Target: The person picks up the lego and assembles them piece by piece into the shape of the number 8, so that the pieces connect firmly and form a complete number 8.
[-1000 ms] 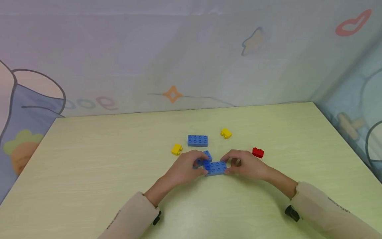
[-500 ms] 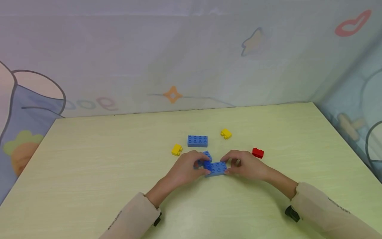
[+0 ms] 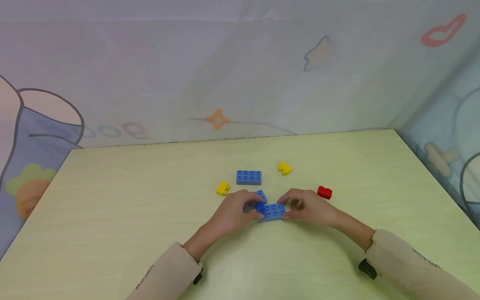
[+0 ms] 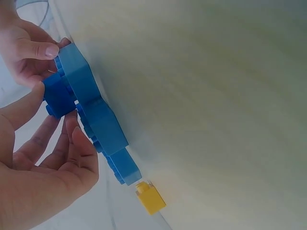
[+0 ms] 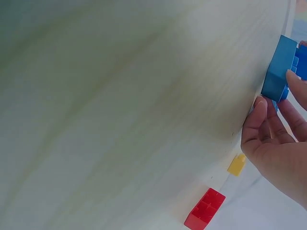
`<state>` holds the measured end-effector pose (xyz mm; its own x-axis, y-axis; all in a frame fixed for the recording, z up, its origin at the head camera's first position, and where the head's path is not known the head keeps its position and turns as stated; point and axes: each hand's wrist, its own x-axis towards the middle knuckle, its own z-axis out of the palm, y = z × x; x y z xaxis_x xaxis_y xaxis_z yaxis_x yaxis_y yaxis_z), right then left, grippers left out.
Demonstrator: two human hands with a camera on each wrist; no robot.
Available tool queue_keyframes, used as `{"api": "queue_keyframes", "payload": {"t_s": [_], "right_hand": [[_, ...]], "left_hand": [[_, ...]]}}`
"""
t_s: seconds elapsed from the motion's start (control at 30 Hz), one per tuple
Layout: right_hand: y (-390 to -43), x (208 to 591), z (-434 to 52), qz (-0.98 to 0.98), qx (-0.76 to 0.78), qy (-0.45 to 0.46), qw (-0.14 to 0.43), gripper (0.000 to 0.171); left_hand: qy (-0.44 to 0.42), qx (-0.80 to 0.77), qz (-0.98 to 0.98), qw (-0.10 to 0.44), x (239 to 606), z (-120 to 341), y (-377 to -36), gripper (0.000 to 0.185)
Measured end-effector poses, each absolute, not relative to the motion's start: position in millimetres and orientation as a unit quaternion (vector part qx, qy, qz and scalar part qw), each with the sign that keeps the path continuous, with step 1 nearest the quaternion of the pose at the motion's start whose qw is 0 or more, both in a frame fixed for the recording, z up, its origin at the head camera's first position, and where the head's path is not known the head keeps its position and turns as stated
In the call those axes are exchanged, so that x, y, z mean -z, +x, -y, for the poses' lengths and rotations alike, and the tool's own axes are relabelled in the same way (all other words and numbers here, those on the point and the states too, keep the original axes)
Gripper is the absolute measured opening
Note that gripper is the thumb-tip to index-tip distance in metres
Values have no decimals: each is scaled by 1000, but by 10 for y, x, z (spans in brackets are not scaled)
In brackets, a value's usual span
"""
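Observation:
In the head view, my left hand (image 3: 235, 211) pinches a small dark blue brick (image 4: 58, 96) between thumb and fingers, at the left end of a long blue brick (image 3: 274, 211). My right hand (image 3: 310, 207) holds that long brick by its right end, thumb in front and fingers behind. The left wrist view has the dark brick on the studded side of the long one; whether it is pressed fully down I cannot tell. Just behind, a second blue brick (image 3: 261, 196) lies against the long one, partly covered by my left fingers.
Farther back on the table (image 3: 131, 200) lies another long blue brick (image 3: 248, 178). Two small yellow bricks lie on their sides, one yellow brick (image 3: 223, 188) at left and the other yellow brick (image 3: 284, 168) at back right. A red brick (image 3: 324, 192) lies beyond my right hand.
The small dark blue brick has tilted and shifted slightly right with my left fingertips over the long blue brick. My right hand and the loose bricks keep their places.

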<state>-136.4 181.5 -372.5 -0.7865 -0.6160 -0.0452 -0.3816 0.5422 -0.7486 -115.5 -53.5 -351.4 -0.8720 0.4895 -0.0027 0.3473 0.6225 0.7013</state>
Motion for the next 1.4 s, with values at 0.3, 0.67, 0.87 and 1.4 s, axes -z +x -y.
{"api": "queue_keyframes", "payload": {"t_s": [0.3, 0.67, 0.87, 1.4], "right_hand": [[-1367, 3728, -1818, -863, 382, -291, 153, 28], [-1367, 3716, -1817, -864, 382, -291, 154, 28], [-1373, 3718, -1817, -862, 384, -290, 157, 28], [-1368, 3720, -1821, -862, 383, -290, 160, 29]], "left_hand": [[227, -370, -895, 101, 3517, 532, -1149, 29], [215, -361, -901, 112, 3495, 508, -1163, 28], [207, -358, -903, 120, 3481, 494, -1168, 29], [204, -359, -902, 125, 3472, 467, -1168, 27]]}}
